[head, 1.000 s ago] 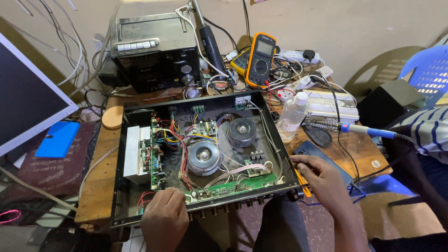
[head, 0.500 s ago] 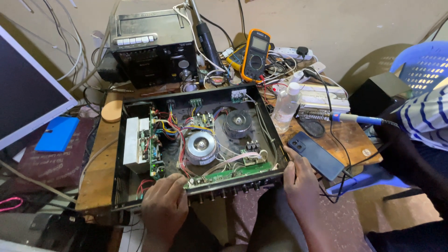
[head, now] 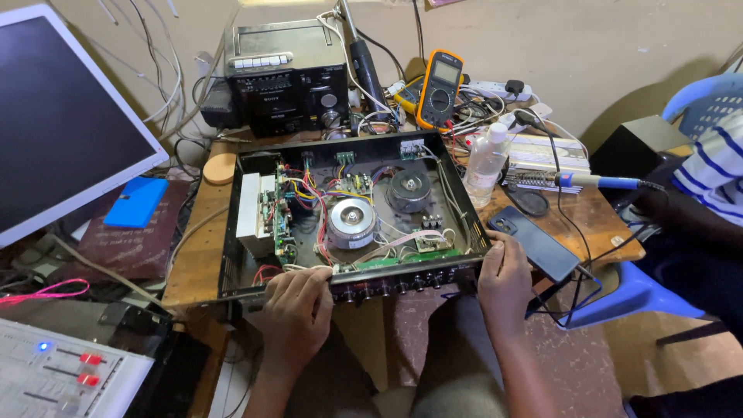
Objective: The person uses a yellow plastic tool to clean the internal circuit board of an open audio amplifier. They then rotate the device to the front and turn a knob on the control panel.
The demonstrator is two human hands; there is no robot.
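Two hands grip the front panel of the opened black amplifier chassis (head: 255,263): left hand (head: 298,313) clenched at its left end, right hand (head: 503,282) clasping the right corner. Beyond the grip, toroidal transformers (head: 350,223); right of it, a dark phone (head: 534,241) on the counter (head: 193,263).

An electronics repair workshop, small and crowded; an opened amplifier (head: 348,217) fills the wooden desk (head: 193,263), its boards and transformers bare; a multimeter (head: 439,89) and cassette radio (head: 286,77) stand at the desk's far edge among tangled leads; a soldering iron (head: 596,181) lies at the right edge; a monitor (head: 62,116) leans at left.
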